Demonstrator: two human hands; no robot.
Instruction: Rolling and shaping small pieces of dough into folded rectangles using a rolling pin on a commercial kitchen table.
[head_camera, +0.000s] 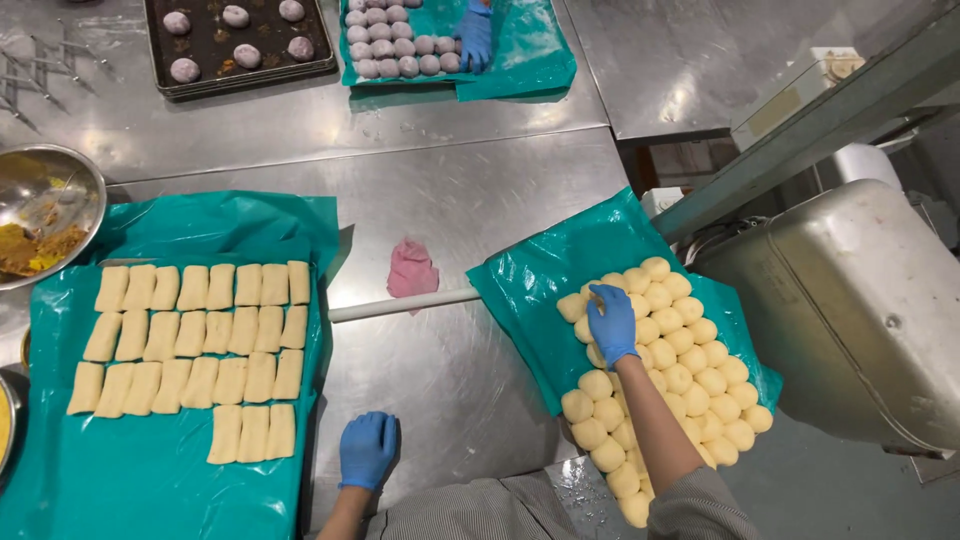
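Observation:
My right hand (611, 322), in a blue glove, reaches onto a pile of several round pale-yellow dough balls (690, 370) on a teal plastic sheet (545, 270) at the right. Its fingers pinch one ball at the pile's upper left. My left hand (367, 449), also gloved in blue, rests flat on the steel table (470, 200) near the front edge, holding nothing. To its left lie rows of several flat rectangular dough pieces (200, 345) on another teal sheet (150, 480).
A white rolling pin (400, 305) and a pink dough lump (411, 269) lie mid-table. A metal bowl (45, 210) with yellow filling sits far left. Far side: a dark tray (238, 68) of purple balls, and another person's gloved hand (474, 38) by purple dough balls (395, 45). A steel bin (850, 300) stands right.

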